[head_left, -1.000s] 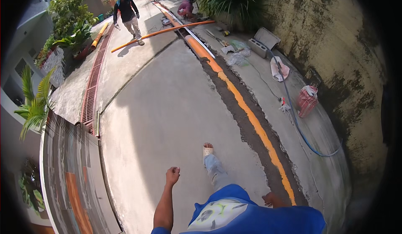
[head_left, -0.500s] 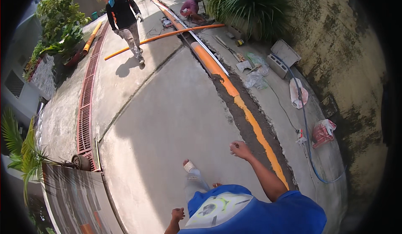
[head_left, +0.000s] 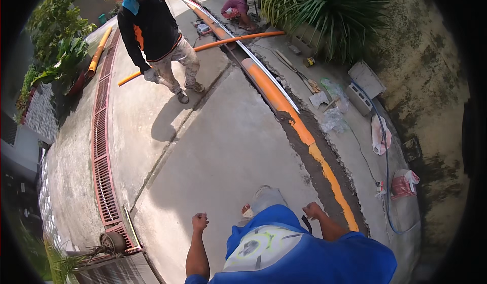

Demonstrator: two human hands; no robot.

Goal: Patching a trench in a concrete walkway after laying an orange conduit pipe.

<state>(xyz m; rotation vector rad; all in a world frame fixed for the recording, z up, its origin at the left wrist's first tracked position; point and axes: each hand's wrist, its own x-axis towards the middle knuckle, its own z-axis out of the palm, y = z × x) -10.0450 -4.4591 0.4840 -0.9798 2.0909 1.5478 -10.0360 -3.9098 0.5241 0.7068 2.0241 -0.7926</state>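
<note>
**Orange pipe sitting in a trench, bare hands right by it**

So, starting at the hands: the left grip point(head_left: 200, 222) is loosely curled out over the concrete point(head_left: 228, 147), and it's too small to tell if the fingers are pressed together. Same with the right grip point(head_left: 312, 211), fingers bent, with a black strap-like thing point(head_left: 306, 224) just beside it; can't tell if it's pinching that.

Nearest to the right one is the trench point(head_left: 315, 172), basically a long container for the orange pipe point(head_left: 304, 134). Dark fill hugs the pipe along the near stretch, so only a ragged orange strip shows there. Farther up, more of it is bare.

Over on the right there's a red-and-white sack point(head_left: 404, 183), contents hidden, and clear plastic bags point(head_left: 335, 119) near a grey hollow block point(head_left: 359, 99). Lower left, a round pot point(head_left: 112, 241) sits by the red drain grate point(head_left: 100, 147); no clue what's inside.

Up ahead, someone in a black top point(head_left: 154, 30) stands by another orange pipe lying across the trench point(head_left: 213, 44).
</note>
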